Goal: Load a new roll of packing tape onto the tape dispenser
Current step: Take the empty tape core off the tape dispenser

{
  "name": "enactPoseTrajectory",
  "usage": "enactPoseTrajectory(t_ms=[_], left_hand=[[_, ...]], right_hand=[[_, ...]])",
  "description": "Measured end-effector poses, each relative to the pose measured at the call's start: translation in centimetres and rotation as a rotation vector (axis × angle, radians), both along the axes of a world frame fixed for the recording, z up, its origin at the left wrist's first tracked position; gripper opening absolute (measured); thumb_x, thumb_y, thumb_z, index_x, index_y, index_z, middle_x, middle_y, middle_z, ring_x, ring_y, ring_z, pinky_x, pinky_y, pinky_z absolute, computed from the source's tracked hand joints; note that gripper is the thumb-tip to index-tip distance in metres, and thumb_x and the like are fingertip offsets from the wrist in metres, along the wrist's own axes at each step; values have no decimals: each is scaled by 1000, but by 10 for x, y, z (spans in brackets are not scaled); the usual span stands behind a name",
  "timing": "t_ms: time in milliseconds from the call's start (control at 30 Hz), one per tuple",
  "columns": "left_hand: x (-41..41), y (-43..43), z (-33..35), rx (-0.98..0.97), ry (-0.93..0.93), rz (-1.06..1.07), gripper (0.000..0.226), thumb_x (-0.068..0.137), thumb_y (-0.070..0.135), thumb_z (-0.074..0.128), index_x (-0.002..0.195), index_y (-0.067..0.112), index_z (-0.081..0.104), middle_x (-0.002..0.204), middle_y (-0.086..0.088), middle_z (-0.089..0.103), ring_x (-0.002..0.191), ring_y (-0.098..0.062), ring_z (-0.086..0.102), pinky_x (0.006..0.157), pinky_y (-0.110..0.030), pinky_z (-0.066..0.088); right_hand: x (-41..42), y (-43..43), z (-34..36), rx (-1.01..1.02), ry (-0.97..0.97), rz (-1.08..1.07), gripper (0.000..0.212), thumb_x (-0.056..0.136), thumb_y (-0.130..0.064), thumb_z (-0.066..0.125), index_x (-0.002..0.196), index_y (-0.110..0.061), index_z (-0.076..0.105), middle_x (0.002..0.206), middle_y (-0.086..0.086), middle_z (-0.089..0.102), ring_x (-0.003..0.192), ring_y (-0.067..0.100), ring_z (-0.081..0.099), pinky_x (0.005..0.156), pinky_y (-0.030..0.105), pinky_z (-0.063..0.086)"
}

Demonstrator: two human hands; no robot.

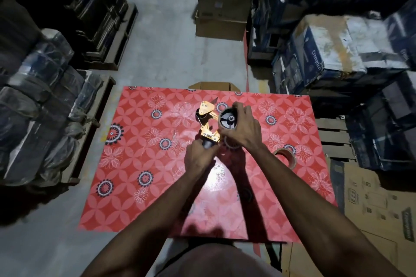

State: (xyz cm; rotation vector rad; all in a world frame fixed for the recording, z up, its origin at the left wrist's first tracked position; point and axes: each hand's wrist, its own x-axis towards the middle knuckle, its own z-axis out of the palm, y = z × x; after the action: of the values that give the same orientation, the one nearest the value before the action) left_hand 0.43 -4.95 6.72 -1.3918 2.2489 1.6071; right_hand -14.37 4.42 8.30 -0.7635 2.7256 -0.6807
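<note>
An orange tape dispenser (pixel 208 117) with a black handle is held above the red flowered table (pixel 139 164). My left hand (pixel 199 158) grips its handle from below. My right hand (pixel 242 128) is wrapped around a brown roll (pixel 227 119) sitting on the dispenser's black hub at the right side; the hub's spokes show through the roll's core. A second brown tape roll (pixel 286 156) lies flat on the table to the right of my right wrist. Another ring shape shows partly under my right hand; I cannot tell what it is.
An open cardboard box (pixel 215 86) sits just beyond the table's far edge. Stacked wrapped bundles on pallets (pixel 45 101) line the left, blue cartons (pixel 333 51) the right. A flat printed carton (pixel 371 204) lies at the right of the table.
</note>
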Motion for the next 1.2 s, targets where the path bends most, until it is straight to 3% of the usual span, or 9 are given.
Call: enactPoseTrajectory(t_ms=[100,233,367,600,800,933,1033,1100,1200], left_hand=[[10,-8,1,-144,-96,-74,28,86,44,83,97,20,73,76,8,70,58,-7,64,48,-22,41],[23,-19,1,-298,-150,-169,41,82,60,79,80,22,64,78,-1,72,65,-23,70,58,-32,57],[36,-25,11,-362,-187,-201,61,74,81,73,70,22,59,67,2,65,57,-24,61,50,-25,40],[54,-24,19,-499,-243,-318,25,92,39,71,92,14,75,71,0,67,61,-23,66,58,-32,58],[55,-14,24,-527,-315,-366,29,91,41,76,90,12,76,67,1,63,57,-19,62,54,-28,55],[57,-10,19,-560,-370,-442,22,94,33,74,93,11,73,74,0,64,66,-24,68,66,-34,63],[65,-15,17,-592,-384,-425,19,94,32,70,92,13,72,74,0,63,74,-28,73,71,-38,66],[71,-20,13,-615,-385,-430,12,95,26,69,94,15,73,71,0,61,70,-26,72,68,-36,65],[78,-12,11,-601,-338,-449,8,93,19,68,93,16,75,65,1,61,55,-20,63,50,-28,50]], right_hand=[[14,-2,8,52,-2,12,87,74,-64,80,145,-34,41,126,10,47,99,35,68,80,42,61],[33,-8,12,122,28,8,83,75,-59,80,141,-26,41,127,9,48,94,37,68,71,37,50],[52,-8,11,148,52,21,78,77,-56,75,141,-30,41,130,8,52,97,38,69,77,42,57],[77,6,3,58,4,-21,70,77,-59,79,131,-28,47,125,6,57,102,31,68,84,43,59],[90,23,-4,23,-54,-68,75,70,-54,86,129,-26,49,124,5,56,104,30,65,88,43,57],[98,32,-6,37,-62,-69,69,76,-53,82,128,-21,50,121,5,56,102,27,63,86,39,55],[110,36,-6,-32,-41,-72,44,81,-44,79,108,-20,55,106,-1,58,91,25,61,71,32,49],[117,35,-4,-37,-29,-41,39,82,-39,76,105,-22,50,102,-5,57,89,25,61,67,32,46],[122,36,-1,40,96,-17,57,81,-52,74,120,-21,45,119,2,50,102,29,59,70,38,47]])
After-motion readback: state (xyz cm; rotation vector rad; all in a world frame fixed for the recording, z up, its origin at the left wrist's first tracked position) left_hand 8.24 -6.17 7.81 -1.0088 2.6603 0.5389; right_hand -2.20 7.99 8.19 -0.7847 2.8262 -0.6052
